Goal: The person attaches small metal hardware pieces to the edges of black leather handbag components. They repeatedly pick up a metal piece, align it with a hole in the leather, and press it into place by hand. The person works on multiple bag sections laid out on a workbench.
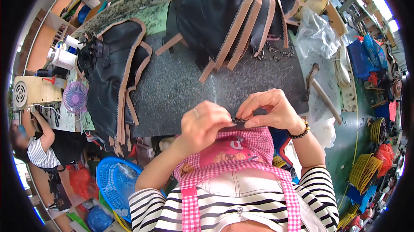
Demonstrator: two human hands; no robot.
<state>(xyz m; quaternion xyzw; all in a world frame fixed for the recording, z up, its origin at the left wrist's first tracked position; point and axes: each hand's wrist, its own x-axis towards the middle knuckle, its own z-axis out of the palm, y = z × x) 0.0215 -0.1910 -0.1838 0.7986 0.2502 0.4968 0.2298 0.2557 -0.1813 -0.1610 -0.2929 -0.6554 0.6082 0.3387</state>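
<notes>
My left hand [206, 124] and my right hand [269, 109] meet just above the pink checked apron. Both pinch a small dark piece [238, 122] between their fingertips; fingers cover most of it, so its kind does not show. Beyond them lies a dark speckled work mat [177, 89]. A heap of black leather-like pieces [207, 16] edged with tan zipper tape [241, 27] fills its far side. More black pieces [105, 76] with tan zipper tape lie at the left. Several small metal parts [274, 53] are scattered near the heap's right edge.
A hammer [325, 94] and a clear plastic bag [317, 33] lie on the right. At the left are a purple fan [75, 97], a cream machine [36, 92] and another person in a striped top [41, 152]. A blue basket [114, 184] stands lower left.
</notes>
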